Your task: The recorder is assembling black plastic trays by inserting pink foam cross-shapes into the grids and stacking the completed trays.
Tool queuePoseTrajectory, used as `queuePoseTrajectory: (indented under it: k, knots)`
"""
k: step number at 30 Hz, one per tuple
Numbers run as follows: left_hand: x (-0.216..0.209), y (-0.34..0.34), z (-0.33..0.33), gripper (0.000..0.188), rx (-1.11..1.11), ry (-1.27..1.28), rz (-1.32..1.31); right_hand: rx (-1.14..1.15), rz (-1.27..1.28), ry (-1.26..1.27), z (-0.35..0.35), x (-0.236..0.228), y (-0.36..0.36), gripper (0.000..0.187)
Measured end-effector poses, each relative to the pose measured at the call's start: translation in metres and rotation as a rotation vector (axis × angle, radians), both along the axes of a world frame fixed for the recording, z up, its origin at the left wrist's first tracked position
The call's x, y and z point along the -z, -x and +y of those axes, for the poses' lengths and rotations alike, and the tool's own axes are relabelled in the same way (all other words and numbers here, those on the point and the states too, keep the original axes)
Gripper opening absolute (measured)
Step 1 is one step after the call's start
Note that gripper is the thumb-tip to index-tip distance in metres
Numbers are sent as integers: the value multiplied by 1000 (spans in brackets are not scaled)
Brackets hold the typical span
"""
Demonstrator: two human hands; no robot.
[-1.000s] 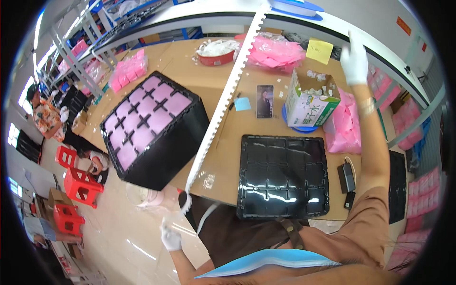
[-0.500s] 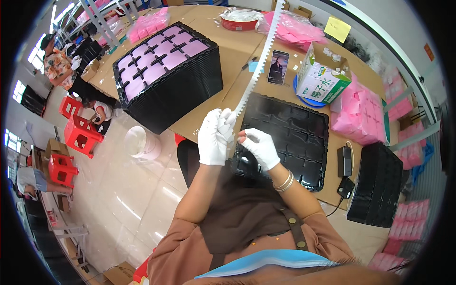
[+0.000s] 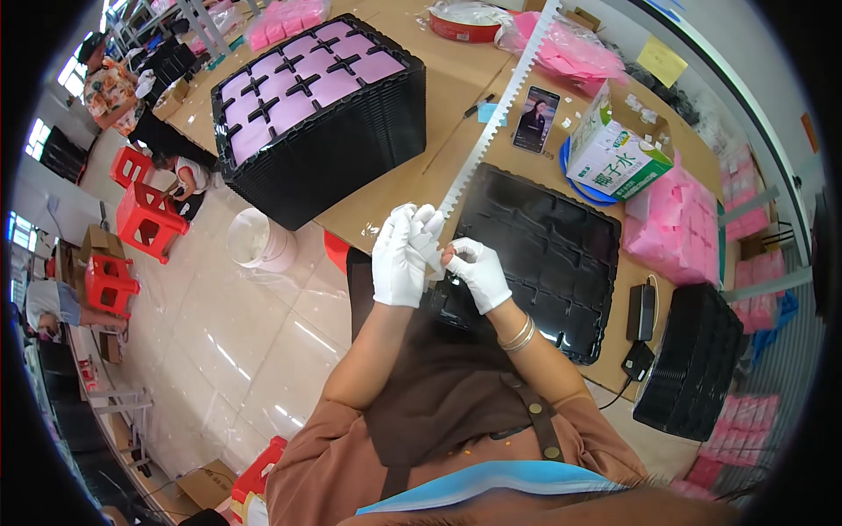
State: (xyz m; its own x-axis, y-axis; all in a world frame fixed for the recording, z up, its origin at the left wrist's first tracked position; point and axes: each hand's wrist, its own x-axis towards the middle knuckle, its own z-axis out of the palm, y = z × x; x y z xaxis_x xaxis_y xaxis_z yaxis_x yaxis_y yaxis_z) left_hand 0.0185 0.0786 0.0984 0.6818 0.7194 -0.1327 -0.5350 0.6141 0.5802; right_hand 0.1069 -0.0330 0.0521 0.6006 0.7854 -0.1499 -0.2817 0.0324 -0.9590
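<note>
My left hand (image 3: 400, 261), in a white glove, is closed around a long white strip with a toothed edge (image 3: 494, 123). Several pale bits or folds of it show between the fingers. From there the strip stretches up and to the right, over the table to the far edge of the view. My right hand (image 3: 482, 275), gloved with bare fingertips, pinches beside the left at the strip's near end; the exact grip is partly hidden. Beyond and to the right of my hands lies a shiny black plastic tray (image 3: 545, 254) with moulded compartments.
A tall stack of black trays (image 3: 342, 140) with pink sheets on top stands left. On the right are a phone (image 3: 536, 119), a carton (image 3: 618, 149) on a blue dish, pink packs (image 3: 674, 223) and more black trays (image 3: 693, 361). A white bucket (image 3: 261, 241) stands on the floor.
The view has shifted slightly, so the table things sit a little differently in it. Both hands stay close together at the strip, the right one slightly nearer the left.
</note>
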Motion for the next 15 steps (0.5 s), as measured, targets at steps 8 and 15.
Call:
queuePoseTrajectory:
  k: [8, 15]
  knots:
    - [38, -5, 18, 28, -126, 176, 50, 144, -476, -90, -8, -22, 15, 7]
    - [35, 8, 27, 25, -78, 87, 51, 185, -1035, 747, 20, 10, -162, 5]
